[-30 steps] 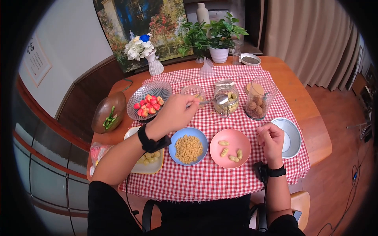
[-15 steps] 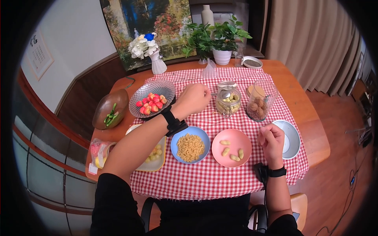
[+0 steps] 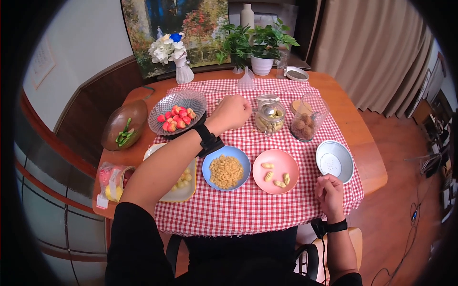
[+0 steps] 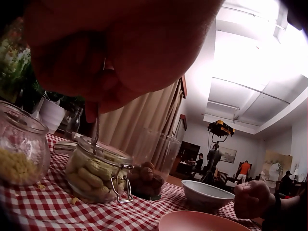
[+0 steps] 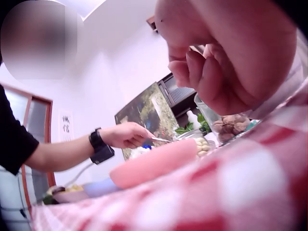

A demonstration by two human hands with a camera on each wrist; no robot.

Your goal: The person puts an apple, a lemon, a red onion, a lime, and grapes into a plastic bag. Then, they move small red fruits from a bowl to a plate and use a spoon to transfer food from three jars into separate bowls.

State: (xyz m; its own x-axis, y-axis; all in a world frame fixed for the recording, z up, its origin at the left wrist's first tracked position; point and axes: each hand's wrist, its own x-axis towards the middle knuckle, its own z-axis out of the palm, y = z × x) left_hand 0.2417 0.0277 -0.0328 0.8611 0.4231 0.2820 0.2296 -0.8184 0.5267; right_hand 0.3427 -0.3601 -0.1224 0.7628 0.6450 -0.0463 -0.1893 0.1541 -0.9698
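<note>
My left hand [image 3: 232,112] pinches the handle of a metal spoon [image 3: 268,109] over the far middle of the table. The spoon's bowl is at the mouth of a clip-top glass jar [image 3: 265,125] holding peanuts in their shells; the jar's lid is flipped back. In the left wrist view the spoon handle [image 4: 96,126] slants down into that jar. A glass jar of macaroni [image 4: 21,163] stands beside it, mostly hidden behind my left hand in the head view. My right hand [image 3: 330,194], fingers loosely curled and holding nothing, rests near a white bowl [image 3: 335,161].
Nearest me are a pink plate [image 3: 275,188] with several peanuts, a blue plate [image 3: 206,167] of macaroni and a pale dish [image 3: 183,197] of grapes. Farther back stand a glass fruit bowl [image 3: 156,114] and a tall glass of walnuts [image 3: 303,127]. A brown bowl [image 3: 112,125] sits left.
My left hand has shifted away from me and a little right, and the spoon stays by the peanut jar. My right hand has drawn slightly toward me from the white bowl.
</note>
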